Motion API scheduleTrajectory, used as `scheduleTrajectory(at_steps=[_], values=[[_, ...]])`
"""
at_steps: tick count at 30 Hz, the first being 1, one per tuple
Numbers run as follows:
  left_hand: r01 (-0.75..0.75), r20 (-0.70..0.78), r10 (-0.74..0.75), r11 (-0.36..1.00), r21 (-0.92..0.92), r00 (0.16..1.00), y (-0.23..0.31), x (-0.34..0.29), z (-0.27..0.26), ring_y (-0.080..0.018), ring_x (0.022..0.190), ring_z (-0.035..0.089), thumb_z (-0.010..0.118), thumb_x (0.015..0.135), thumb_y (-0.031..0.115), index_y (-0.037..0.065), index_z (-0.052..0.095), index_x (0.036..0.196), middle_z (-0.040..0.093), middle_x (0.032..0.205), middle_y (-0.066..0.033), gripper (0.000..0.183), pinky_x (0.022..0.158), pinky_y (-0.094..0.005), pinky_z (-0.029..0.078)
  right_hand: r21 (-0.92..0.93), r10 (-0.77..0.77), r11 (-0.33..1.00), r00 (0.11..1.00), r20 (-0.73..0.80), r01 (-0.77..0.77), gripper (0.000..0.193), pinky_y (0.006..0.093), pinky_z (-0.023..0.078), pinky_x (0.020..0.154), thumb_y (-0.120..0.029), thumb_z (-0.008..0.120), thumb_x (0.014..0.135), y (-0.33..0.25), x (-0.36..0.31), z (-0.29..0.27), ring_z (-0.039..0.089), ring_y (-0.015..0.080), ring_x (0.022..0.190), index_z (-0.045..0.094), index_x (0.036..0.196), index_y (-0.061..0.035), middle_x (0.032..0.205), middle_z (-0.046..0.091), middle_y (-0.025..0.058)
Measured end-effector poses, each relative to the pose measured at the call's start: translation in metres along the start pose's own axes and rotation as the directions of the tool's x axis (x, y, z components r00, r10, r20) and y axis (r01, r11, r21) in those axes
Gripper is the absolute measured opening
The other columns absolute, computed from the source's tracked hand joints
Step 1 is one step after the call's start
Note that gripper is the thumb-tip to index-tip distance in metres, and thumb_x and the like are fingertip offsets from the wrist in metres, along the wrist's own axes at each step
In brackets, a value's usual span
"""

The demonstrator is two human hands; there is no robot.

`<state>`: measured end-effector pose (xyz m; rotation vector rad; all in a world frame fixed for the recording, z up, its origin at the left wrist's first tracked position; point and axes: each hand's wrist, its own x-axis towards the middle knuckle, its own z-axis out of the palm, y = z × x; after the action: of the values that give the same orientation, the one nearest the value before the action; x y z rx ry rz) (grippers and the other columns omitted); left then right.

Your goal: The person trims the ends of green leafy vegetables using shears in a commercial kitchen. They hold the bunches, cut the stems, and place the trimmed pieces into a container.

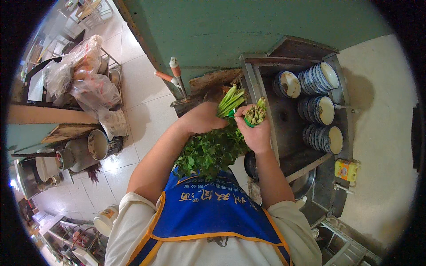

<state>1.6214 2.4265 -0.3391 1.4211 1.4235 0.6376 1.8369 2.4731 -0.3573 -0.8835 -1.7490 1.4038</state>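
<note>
A metal sink (286, 139) carries stacked bowls (327, 111) toward its right edge, and beyond its left edge, above a blue apron (208, 213), hang leafy greens (208, 153). The left hand (202, 119) has its fingers, partly hidden, closed around one stem bunch (231, 99); the right hand's (258, 133) fingers wrap a second, blunt-ended bunch (256, 114) beside it, a green band (232, 113) showing between the hands.

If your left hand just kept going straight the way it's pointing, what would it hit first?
Most likely the green stalks, which the left hand already seems to grip. Past them, the metal sink's rim lies roughly in line, though depth is hard to judge.
</note>
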Motion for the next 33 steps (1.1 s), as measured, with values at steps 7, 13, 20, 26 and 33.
scheduleTrajectory(at_steps=[7,13,20,26,33], values=[[0.104,0.011,-0.104,0.995,-0.007,0.995,-0.004,0.002,-0.004,-0.03,0.085,0.067,0.074,0.081,0.032,0.0,0.07,0.108,0.071,0.092,-0.0208,0.043,0.081,-0.0425,0.051,0.302,0.11,0.95,0.992,-0.066,-0.085,0.018,0.0329,0.054,0.071,0.003,0.072,0.091,0.016,0.006,-0.011,0.066,0.0139,0.085,0.063,0.103,-0.0066,0.099,0.07,0.0044],[0.145,0.064,-0.131,0.928,-0.343,0.989,-0.01,0.001,-0.005,-0.0189,0.088,0.065,0.074,0.083,0.03,-0.001,0.071,0.107,0.07,0.092,-0.0083,0.039,0.079,-0.0373,0.051,0.401,0.12,0.914,0.987,-0.105,-0.068,0.02,0.0321,0.055,0.068,0.001,0.07,0.093,0.018,0.01,-0.021,0.065,0.0138,0.081,0.057,0.106,-0.0076,0.103,0.069,0.0062],[0.04,0.095,0.035,0.726,-0.687,0.995,-0.027,-0.004,-0.006,-0.019,0.08,0.064,0.075,0.086,0.02,-0.004,0.056,0.137,0.064,0.087,-0.0047,0.059,0.073,-0.0364,0.054,0.446,0.301,0.879,0.924,-0.237,-0.172,0.028,0.0337,0.05,0.069,0.006,0.069,0.09,0.025,0.022,-0.029,0.059,0.0154,0.075,0.054,0.109,-0.0078,0.102,0.067,0.01],[0.094,0.123,-0.011,0.713,-0.694,0.992,-0.044,-0.007,-0.008,-0.0208,0.078,0.066,0.077,0.084,0.022,-0.004,0.057,0.136,0.066,0.088,-0.006,0.062,0.073,-0.0354,0.055,0.258,0.396,0.905,0.893,-0.216,-0.338,0.025,0.0347,0.051,0.068,0.001,0.074,0.089,0.054,0.051,-0.036,0.062,0.0171,0.077,0.058,0.107,-0.0042,0.102,0.069,0.0119],[0.247,0.038,-0.3,0.701,-0.669,0.953,-0.063,-0.036,-0.029,-0.0232,0.081,0.068,0.071,0.087,0.014,-0.001,0.063,0.113,0.068,0.092,-0.0092,0.031,0.073,-0.0367,0.054,-0.033,0.545,0.813,0.78,-0.307,-0.581,0.012,0.0346,0.05,0.061,-0.006,0.078,0.088,0.105,0.068,-0.037,0.062,0.014,0.067,0.068,0.094,-0.0016,0.085,0.07,0.0051]])
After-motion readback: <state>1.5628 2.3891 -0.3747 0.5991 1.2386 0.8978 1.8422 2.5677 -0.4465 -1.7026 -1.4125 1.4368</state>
